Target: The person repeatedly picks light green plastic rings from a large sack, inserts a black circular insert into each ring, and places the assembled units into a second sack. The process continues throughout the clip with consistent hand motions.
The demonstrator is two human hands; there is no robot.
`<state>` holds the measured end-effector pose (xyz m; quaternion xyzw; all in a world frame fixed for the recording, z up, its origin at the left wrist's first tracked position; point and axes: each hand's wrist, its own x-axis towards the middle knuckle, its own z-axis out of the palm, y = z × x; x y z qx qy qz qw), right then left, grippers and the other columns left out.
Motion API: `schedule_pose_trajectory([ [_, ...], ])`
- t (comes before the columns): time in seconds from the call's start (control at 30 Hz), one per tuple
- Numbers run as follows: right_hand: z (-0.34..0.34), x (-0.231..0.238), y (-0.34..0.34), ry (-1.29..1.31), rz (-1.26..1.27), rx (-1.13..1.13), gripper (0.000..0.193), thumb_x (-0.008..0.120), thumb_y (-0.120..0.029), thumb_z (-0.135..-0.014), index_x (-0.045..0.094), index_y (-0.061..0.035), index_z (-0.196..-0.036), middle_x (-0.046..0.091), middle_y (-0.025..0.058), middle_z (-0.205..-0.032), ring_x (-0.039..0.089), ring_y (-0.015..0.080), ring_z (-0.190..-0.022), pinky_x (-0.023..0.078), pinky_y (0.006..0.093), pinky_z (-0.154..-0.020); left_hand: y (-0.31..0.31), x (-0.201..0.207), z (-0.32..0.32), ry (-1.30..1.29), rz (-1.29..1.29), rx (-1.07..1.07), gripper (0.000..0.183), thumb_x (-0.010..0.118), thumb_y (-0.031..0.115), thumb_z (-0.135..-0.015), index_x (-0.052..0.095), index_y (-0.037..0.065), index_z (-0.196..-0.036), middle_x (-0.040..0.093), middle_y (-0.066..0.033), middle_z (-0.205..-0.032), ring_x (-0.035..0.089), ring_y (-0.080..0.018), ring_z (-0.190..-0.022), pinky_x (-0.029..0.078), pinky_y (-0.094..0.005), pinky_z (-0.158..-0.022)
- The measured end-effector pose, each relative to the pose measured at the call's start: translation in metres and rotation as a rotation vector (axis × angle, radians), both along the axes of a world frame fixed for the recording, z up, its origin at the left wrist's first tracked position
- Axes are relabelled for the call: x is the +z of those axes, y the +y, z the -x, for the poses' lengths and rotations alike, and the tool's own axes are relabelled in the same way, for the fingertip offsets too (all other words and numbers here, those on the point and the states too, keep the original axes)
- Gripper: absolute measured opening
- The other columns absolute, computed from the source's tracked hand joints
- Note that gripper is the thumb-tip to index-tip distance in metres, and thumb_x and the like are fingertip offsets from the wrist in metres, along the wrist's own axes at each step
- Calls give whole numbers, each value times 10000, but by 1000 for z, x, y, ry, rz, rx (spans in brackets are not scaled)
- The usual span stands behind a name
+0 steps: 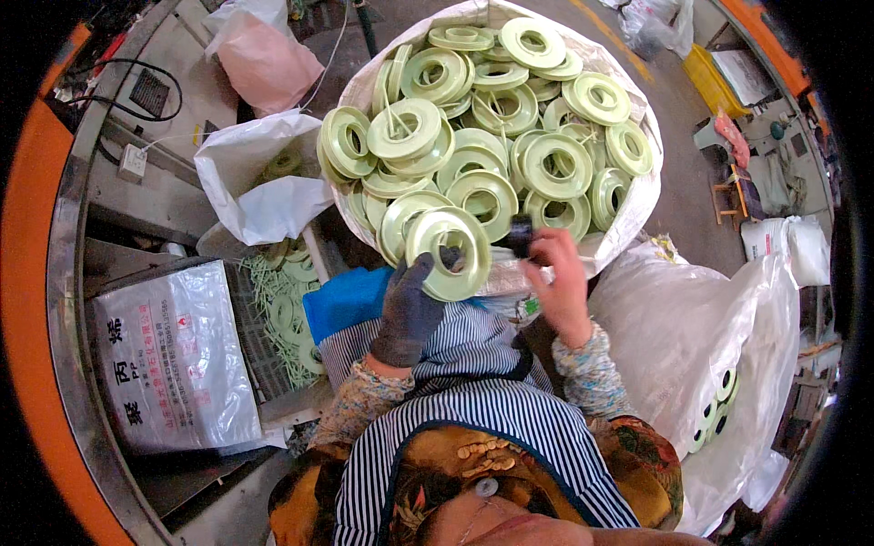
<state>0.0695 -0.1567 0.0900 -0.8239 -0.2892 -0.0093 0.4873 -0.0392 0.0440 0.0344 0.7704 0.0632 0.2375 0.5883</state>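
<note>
A pale green plastic ring-shaped disc (473, 235), round with a wide hole, is tilted up in front of me. My left hand (408, 314), in a dark grey glove, grips its lower left edge with the thumb near the hole. To the right, my bare right hand (563, 289) is closed around a small black object (521, 235); its kind I cannot make out. That object is close to the disc, apparently not touching it. Just beyond both hands stands a big white woven sack (645, 205), heaped with many similar discs (401, 136), some with thin sprues sticking out.
On the left are an open white bag (264, 211), a bin of pale green sprues and rings (284, 309), and a printed white plastic sack (173, 355). A large translucent bag (674, 328) with rings inside stands at my right. Further off is a yellow crate (710, 80).
</note>
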Motion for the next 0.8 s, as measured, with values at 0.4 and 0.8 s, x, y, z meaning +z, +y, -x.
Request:
schedule_pose_trajectory([
  [0.4,22,9,19,-289,134,322,530,767,-72,-632,571,-108,-1123,495,131,-1307,519,362,-1136,484,431,-933,-10,24,13,-75,-341,-132,546,612,-98,-776,494,80,-1279,455,-304,-1343,524,-473,-1191,484,-467,-964],
  [0.8,20,9,12,-307,241,341,819,815,-204,-641,467,-170,-1382,493,142,-1252,546,344,-1068,501,413,-880,-17,33,17,-118,-455,-173,518,554,-92,-823,487,99,-1300,386,-321,-1394,468,-485,-1248,441,-477,-1023],
])
